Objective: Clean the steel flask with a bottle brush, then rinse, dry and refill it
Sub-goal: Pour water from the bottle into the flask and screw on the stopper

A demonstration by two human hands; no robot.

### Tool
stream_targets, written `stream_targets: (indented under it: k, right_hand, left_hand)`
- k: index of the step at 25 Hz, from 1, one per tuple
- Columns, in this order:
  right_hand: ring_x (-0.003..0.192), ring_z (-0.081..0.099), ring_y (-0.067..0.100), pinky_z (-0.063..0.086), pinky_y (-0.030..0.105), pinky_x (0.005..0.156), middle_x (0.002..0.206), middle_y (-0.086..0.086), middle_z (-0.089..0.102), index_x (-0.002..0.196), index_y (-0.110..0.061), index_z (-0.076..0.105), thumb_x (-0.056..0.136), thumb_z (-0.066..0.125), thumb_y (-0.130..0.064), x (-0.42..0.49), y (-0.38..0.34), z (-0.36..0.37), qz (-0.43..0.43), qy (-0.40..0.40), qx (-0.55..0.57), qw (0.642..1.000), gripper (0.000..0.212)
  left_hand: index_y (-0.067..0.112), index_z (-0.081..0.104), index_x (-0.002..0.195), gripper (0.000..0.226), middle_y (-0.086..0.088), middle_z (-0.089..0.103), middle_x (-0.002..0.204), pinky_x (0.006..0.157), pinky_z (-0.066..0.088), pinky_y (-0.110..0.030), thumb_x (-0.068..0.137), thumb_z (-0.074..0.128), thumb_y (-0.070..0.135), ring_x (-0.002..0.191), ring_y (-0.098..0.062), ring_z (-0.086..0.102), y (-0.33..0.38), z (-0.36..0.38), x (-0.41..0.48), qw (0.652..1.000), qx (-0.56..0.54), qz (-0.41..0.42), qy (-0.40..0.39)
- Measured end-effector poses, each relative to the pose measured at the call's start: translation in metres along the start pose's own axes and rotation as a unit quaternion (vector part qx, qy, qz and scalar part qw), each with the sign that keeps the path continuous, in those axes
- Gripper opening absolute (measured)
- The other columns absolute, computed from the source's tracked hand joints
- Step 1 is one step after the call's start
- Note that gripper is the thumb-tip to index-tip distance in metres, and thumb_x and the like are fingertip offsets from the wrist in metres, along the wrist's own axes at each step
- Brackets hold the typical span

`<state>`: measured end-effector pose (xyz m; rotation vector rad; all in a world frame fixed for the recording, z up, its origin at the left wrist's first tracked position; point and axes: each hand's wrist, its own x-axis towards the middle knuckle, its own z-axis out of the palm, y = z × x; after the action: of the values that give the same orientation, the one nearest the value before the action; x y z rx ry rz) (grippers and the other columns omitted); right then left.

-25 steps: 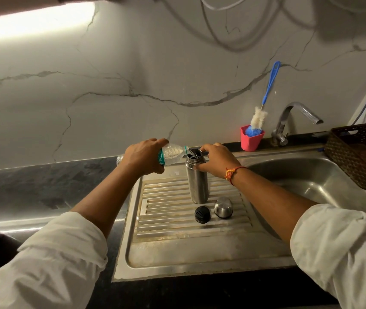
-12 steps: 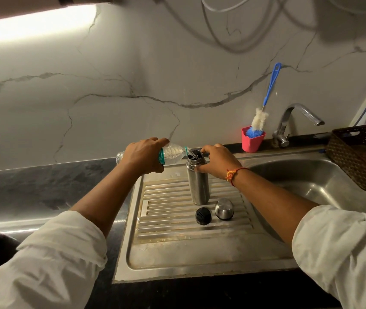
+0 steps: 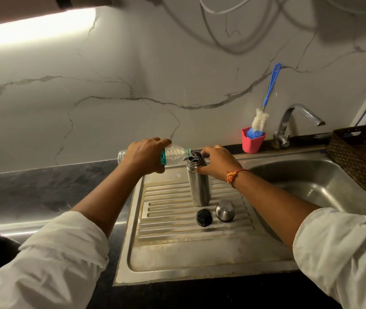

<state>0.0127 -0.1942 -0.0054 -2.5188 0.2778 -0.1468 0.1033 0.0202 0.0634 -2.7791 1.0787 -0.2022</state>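
Observation:
The steel flask (image 3: 198, 186) stands upright and uncapped on the ribbed drainboard (image 3: 170, 221). My right hand (image 3: 216, 162) grips its neck. My left hand (image 3: 145, 156) holds a clear plastic water bottle (image 3: 174, 155) tipped almost level, its mouth over the flask's opening, with water running in. In front of the flask lie its black stopper (image 3: 203, 217) and its steel cap (image 3: 225, 210). The blue-handled bottle brush (image 3: 266, 101) stands in a pink cup (image 3: 252, 142) against the wall.
A steel sink basin (image 3: 306, 181) lies to the right under a chrome tap (image 3: 297, 117). A dark woven basket (image 3: 362, 155) sits at the sink's far right edge. Dark stone counter (image 3: 43, 188) stretches left of the drainboard. Cables hang on the marble wall.
Both hands, the bottle and the flask keep their places. Only the camera view has shifted slightly.

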Motion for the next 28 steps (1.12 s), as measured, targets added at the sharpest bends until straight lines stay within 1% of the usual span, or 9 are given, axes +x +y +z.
stream_targets:
  k: [7,17,25,28]
  right_hand:
    - [0.107,0.055,0.022,0.051,0.036,0.09,0.124,0.007,0.055,0.124,-0.022,0.059,0.078,0.08,-0.042,-0.001,0.0,0.0,0.003,0.003,0.006,1.0,0.055]
    - [0.109,0.055,0.023,0.051,0.037,0.092,0.126,0.008,0.054,0.126,-0.021,0.058,0.079,0.08,-0.04,-0.002,-0.001,0.0,0.002,0.001,0.006,1.0,0.056]
    - [0.109,0.055,0.024,0.051,0.036,0.091,0.127,0.009,0.053,0.127,-0.02,0.057,0.079,0.08,-0.041,-0.002,-0.002,-0.001,0.0,-0.001,0.0,1.0,0.057]
    - [0.105,0.056,0.022,0.051,0.035,0.089,0.124,0.008,0.054,0.124,-0.021,0.058,0.078,0.08,-0.044,-0.001,-0.002,0.0,0.0,0.002,-0.008,1.0,0.056]
  left_hand:
    - [0.029,0.036,0.155,0.087,-0.005,0.061,0.137,0.089,0.054,-0.039,0.083,0.083,0.037,0.116,-0.028,0.064,-0.001,-0.003,0.001,1.0,0.024,0.007,-0.001]
    - [0.029,0.035,0.156,0.088,-0.005,0.061,0.137,0.093,0.054,-0.041,0.083,0.083,0.037,0.118,-0.028,0.062,0.0,-0.009,0.0,0.999,0.048,0.019,0.0]
    - [0.029,0.035,0.155,0.087,-0.004,0.062,0.135,0.093,0.054,-0.041,0.083,0.083,0.039,0.117,-0.026,0.063,0.0,-0.013,0.0,0.996,0.081,0.028,0.012]
    - [0.029,0.034,0.155,0.087,-0.004,0.062,0.132,0.092,0.053,-0.039,0.084,0.082,0.039,0.115,-0.025,0.063,0.001,-0.016,0.001,0.995,0.092,0.029,0.017]
